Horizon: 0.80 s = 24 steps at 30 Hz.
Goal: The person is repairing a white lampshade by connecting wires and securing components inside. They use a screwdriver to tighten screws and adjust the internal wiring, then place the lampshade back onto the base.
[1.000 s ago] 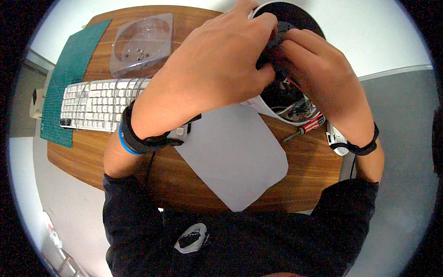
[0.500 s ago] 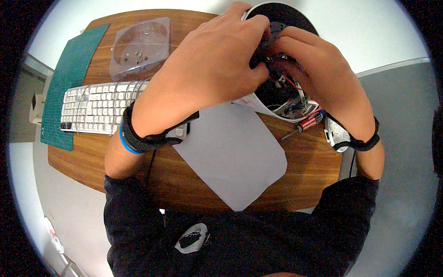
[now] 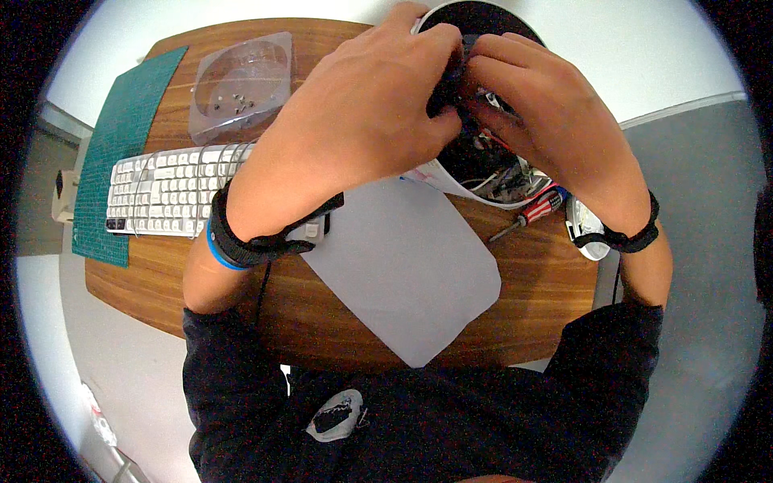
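Shifted slightly toward 12 o'clock, the right hand [image 3: 555, 113] pinches narrowly at a black component [image 3: 445, 92] that the left hand [image 3: 362, 113] grips over a white-walled cylindrical housing [image 3: 443, 180], at 1 o'clock; handling apparently remains two-handed.

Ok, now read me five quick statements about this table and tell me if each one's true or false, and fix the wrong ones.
1. The left hand and right hand are far apart. False: they are close together at a dark part by the round white shell.
2. Small metal pieces lie in the clear plastic tray. True.
3. A white keyboard lies left of the grey sheet. True.
4. The screwdriver lies on the keyboard. False: it is on the table, beside the shell.
5. The green mat is at the table's left side. True.
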Available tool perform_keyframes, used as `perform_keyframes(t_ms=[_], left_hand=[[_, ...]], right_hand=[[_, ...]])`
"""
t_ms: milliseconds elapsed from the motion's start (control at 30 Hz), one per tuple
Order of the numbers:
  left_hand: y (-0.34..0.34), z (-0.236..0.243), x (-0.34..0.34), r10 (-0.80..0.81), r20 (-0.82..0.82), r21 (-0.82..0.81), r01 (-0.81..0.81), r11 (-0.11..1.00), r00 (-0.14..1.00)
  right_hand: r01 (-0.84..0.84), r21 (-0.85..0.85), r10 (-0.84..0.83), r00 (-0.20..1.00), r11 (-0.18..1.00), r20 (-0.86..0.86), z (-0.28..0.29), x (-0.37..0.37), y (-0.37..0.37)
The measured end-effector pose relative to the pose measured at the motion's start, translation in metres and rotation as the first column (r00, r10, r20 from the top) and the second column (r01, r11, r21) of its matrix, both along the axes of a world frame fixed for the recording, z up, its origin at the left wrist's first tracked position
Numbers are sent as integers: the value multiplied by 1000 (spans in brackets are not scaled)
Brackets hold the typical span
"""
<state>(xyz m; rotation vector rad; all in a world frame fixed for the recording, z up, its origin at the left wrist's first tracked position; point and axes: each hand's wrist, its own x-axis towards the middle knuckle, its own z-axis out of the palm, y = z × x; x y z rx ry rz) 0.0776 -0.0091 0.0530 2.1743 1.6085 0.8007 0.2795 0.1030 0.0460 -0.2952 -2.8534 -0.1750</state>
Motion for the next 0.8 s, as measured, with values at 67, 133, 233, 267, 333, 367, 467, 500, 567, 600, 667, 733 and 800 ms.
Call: perform_keyframes(t_ms=[67, 133, 233, 267, 333, 367, 467, 500, 567, 600, 667, 733, 800], left_hand=[[-1, 0, -1, 2, -3, -27, -2, 1000, 1000], [-4, 0, -7, -14, -7, -125, 13, 992, 1000], [18, -25, -1, -29, 13, 159, 27, 987, 999], [26, -34, 1, -20, 31, 292, 10, 956, 999], [28, -48, -4, 66, 18, 177, -68, 982, 998], [29, -54, -6, 22, -2, 275, -21, 961, 1000], [32, -62, -13, -10, -7, 337, 12, 941, 1000], [35, -63, -13, -37, 9, 393, 30, 919, 999], [38, -62, -11, -30, 42, 331, 14, 943, 999], [40, -61, -10, -28, 53, 330, 9, 944, 998], [41, -59, -7, -32, 56, 337, 11, 941, 998], [38, -57, -6, -22, 63, 329, 0, 944, 998], [36, -57, -6, -15, 82, 302, -10, 953, 996]], right_hand=[[-11, 17, 11, 1000, 1000, -1, -1, -1, 1], [-47, 31, 48, 999, 998, -19, -2, -2, 3], [-99, 27, 101, 992, 995, -73, -3, 2, 5], [-105, 62, 112, 986, 993, -123, -1, 7, 6], [-26, 33, 32, 982, 999, -186, 4, 30, 6], [56, -33, -62, 978, 998, -199, 5, 48, 4], [412, -96, -423, 875, 906, -236, 0, 110, -3], [486, -108, -494, 867, 867, -66, -5, 133, -1], [571, -109, -541, 812, 814, 218, -18, 175, 0], [536, -68, -508, 827, 841, 239, -33, 192, -2], [469, -39, -438, 849, 882, 294, -70, 213, -4], [424, -121, -373, 877, 898, 302, -105, 221, -1], [449, -136, -374, 849, 883, 372, -128, 222, 6]])
